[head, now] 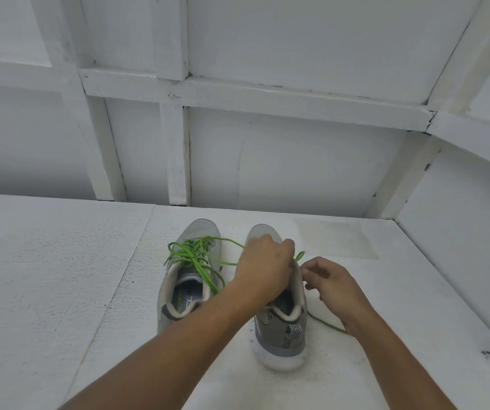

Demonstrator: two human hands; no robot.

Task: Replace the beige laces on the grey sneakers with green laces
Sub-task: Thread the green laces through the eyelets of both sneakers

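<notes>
Two grey sneakers stand side by side on the white surface, toes pointing away. The left sneaker [189, 279] carries a green lace [196, 255] gathered in loose loops over its tongue. My left hand [263, 269] lies over the tongue of the right sneaker [282, 329], fingers closed around a green lace [298, 257] there. My right hand [334, 284] is just right of that shoe, fingertips pinched on the same lace, whose free end trails back under my wrist. No beige lace is visible.
The shoes sit on a white foam-like tabletop [60, 276] with a seam running diagonally left of them. White framed panel walls [267, 161] close in behind and on the right side.
</notes>
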